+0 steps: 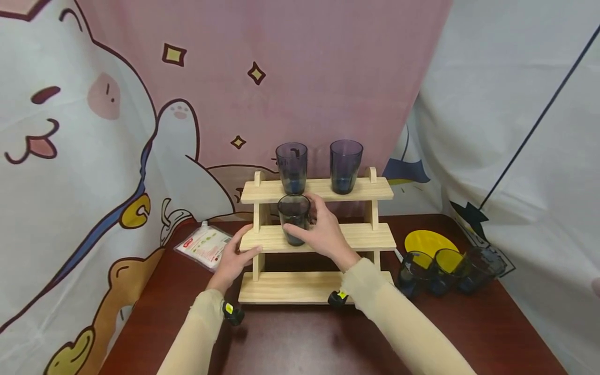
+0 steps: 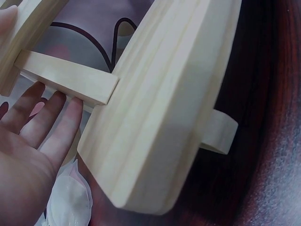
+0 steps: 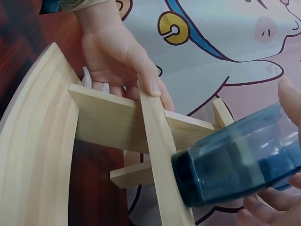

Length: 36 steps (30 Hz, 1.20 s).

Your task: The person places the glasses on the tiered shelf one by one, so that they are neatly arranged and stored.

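Note:
A three-tier wooden display rack [image 1: 370,237] stands on the table. My right hand [image 1: 328,237] holds a dark tinted drinking glass [image 1: 294,219] upright on the middle shelf, thumb at its front and fingers around its far side. In the right wrist view, the base of the glass [image 3: 221,165] meets the shelf board. My left hand [image 1: 232,263] grips the left end of that shelf. Its thumb lies along the board, while its fingers [image 2: 49,115] are at the side upright. Two more tinted glasses, one left [image 1: 291,169] and one right [image 1: 346,169], stand on the top shelf.
To the right of the rack, three dark glasses [image 1: 439,278] stand close together on the table [image 1: 281,344]. Behind them is a yellow round item [image 1: 428,242]. A clear packet with a printed label [image 1: 206,247] lies left of the rack. A patterned curtain [image 1: 328,67] hangs behind.

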Each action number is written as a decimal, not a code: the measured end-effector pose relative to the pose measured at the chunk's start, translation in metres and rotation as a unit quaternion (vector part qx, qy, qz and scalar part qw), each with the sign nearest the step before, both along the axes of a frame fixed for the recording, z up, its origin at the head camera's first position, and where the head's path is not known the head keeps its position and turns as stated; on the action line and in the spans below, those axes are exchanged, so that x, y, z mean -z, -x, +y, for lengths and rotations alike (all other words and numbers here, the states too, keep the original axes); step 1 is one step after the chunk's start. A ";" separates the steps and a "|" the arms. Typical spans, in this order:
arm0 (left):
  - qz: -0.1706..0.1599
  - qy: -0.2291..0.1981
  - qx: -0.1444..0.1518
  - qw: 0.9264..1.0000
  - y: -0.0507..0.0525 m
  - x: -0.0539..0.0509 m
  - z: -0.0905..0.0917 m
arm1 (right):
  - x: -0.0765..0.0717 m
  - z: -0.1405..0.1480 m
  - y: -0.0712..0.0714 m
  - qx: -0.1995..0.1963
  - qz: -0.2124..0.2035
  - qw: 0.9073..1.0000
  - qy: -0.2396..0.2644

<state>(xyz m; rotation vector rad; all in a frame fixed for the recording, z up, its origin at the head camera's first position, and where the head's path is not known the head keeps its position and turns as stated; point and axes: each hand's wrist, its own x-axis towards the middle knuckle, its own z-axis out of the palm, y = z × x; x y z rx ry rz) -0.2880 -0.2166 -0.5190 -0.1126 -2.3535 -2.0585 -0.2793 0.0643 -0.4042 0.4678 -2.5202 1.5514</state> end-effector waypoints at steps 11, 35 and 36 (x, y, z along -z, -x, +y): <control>-0.001 0.001 0.002 1.000 0.001 0.001 -0.002 | -0.002 0.040 -0.029 -0.036 0.020 0.999 -0.015; -0.002 -0.011 0.003 1.000 -0.001 0.000 0.000 | 0.033 0.174 -0.100 0.039 0.217 0.969 -0.109; -0.002 -0.011 0.003 1.000 -0.001 0.001 0.000 | 0.033 0.181 -0.102 0.052 0.220 0.968 -0.111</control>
